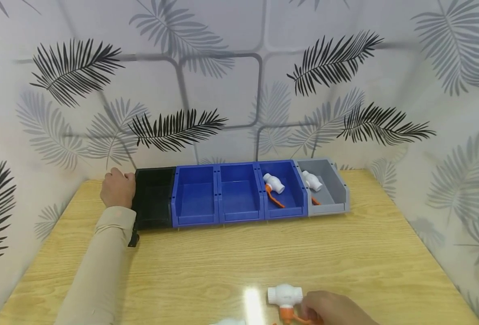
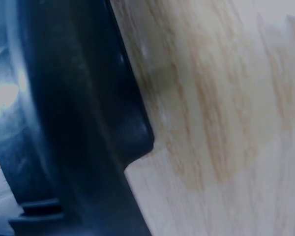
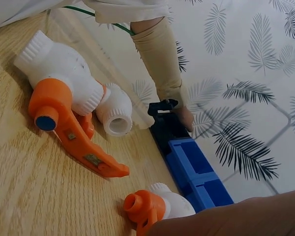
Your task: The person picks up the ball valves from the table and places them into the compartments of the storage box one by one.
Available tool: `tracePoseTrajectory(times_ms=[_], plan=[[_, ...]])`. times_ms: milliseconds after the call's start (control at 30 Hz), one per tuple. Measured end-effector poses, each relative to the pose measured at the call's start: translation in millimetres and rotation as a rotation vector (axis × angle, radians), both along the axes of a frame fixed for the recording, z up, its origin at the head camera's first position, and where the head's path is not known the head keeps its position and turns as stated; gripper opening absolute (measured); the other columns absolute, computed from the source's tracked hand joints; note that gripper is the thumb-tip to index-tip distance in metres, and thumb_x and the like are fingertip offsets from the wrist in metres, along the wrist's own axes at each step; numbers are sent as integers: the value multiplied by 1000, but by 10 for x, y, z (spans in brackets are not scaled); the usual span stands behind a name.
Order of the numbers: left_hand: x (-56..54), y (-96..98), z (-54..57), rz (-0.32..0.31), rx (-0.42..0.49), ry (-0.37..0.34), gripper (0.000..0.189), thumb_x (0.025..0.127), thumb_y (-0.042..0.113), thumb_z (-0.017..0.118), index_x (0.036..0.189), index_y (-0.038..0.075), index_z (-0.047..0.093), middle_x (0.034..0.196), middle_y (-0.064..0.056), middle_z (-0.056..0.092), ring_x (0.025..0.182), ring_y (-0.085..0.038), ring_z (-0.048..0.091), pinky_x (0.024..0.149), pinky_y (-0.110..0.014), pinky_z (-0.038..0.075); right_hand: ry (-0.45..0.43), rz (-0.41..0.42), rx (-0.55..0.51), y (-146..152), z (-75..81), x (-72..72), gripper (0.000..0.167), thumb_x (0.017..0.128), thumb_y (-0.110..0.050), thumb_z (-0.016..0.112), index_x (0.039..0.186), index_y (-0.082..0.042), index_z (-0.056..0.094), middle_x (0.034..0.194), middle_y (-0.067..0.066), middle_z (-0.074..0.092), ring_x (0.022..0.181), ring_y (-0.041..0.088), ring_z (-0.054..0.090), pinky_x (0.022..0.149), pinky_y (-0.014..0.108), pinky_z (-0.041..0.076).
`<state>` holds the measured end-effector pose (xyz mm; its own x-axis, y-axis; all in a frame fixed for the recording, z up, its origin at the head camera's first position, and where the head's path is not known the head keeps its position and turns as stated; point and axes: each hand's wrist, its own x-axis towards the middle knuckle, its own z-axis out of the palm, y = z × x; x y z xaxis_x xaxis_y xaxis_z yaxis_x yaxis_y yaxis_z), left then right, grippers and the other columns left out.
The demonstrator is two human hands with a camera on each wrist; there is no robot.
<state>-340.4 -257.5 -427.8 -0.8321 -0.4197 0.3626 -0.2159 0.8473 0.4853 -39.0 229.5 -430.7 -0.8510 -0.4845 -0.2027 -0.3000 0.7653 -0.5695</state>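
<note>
My left hand (image 1: 118, 187) is at the left wall of a black bin (image 1: 153, 223), fingers curled at its back corner. The left wrist view shows the black bin's wall (image 2: 88, 123) close up beside the wood; the fingers are out of that view. At the front of the table, my right hand (image 1: 334, 309) holds a white ball valve (image 1: 285, 295) by its orange lever. In the right wrist view the same valve (image 3: 177, 205) lies beside the hand, which partly hides its lever. Another white valve (image 3: 59, 64) with an orange handle lies nearby, with a further one (image 3: 115, 110) behind it.
Blue bins (image 1: 241, 216) and a grey bin (image 1: 329, 208) continue the row to the right of the black one. One valve (image 1: 274, 183) sits in the rightmost blue bin, another (image 1: 312, 180) in the grey bin. A leaf-patterned cloth (image 1: 223, 104) rises behind the wooden table (image 1: 207, 262).
</note>
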Motion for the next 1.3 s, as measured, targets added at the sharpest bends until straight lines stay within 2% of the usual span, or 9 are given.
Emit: tracePoseTrajectory(times_ms=[100, 300, 633, 767, 867, 1000, 1167, 1300], plan=[[-14, -14, -8, 2, -1, -5, 35, 90, 24, 38, 92, -9, 49, 92, -30, 52, 84, -50, 53, 64, -60, 42, 14, 5, -10, -11, -20, -7, 23, 73, -47, 68, 76, -31, 53, 63, -18, 41, 58, -2, 40, 51, 21, 35], [-3, -6, 6, 5, -2, 9, 33, 90, 23, 38, 90, -8, 49, 90, -30, 52, 82, -50, 53, 64, -60, 42, 20, -39, 1, -25, -29, 1, 19, 73, -41, 69, 76, -31, 54, 63, -18, 44, 57, -1, 41, 51, 22, 35], [-11, -32, -19, -4, -3, -7, 35, 90, 23, 38, 91, -9, 49, 90, -30, 52, 81, -50, 53, 64, -60, 42, 86, 33, -38, -25, -98, -51, 21, 68, -17, 68, 73, -29, 52, 62, -20, 40, 55, -3, 39, 49, 20, 34], [-17, -43, -33, -9, 5, -23, 36, 91, 24, 38, 93, -10, 49, 92, -30, 51, 84, -50, 53, 65, -60, 42, 43, 22, -32, -45, -125, -62, 20, 68, -21, 70, 74, -29, 52, 62, -20, 41, 54, -3, 40, 49, 20, 34], [-16, -44, -35, -5, 6, -25, 36, 91, 25, 38, 95, -10, 49, 93, -30, 51, 85, -50, 53, 65, -60, 42, 32, 11, -16, -49, -129, -67, 22, 69, -32, 73, 76, -29, 52, 63, -20, 42, 55, -2, 40, 49, 21, 34], [-13, -37, -35, 2, 4, -18, 37, 91, 25, 38, 95, -10, 49, 93, -30, 51, 84, -50, 53, 65, -60, 43, 65, -3, 5, -48, -129, -82, 24, 71, -39, 72, 75, -29, 51, 63, -19, 41, 56, -2, 40, 50, 21, 33], [2, -21, -36, 3, 1, 1, 37, 90, 24, 37, 93, -10, 49, 91, -30, 52, 83, -50, 53, 63, -60, 43, 103, -21, -10, -53, -135, -108, 24, 78, -34, 69, 71, -28, 48, 60, -19, 37, 53, -2, 37, 47, 20, 31], [10, -25, -46, -3, 8, 0, 36, 89, 24, 37, 91, -9, 49, 90, -30, 51, 81, -50, 53, 63, -59, 43, 118, -29, -18, -51, -146, -120, 27, 78, -38, 70, 70, -27, 47, 60, -19, 36, 53, -3, 37, 47, 20, 30]])
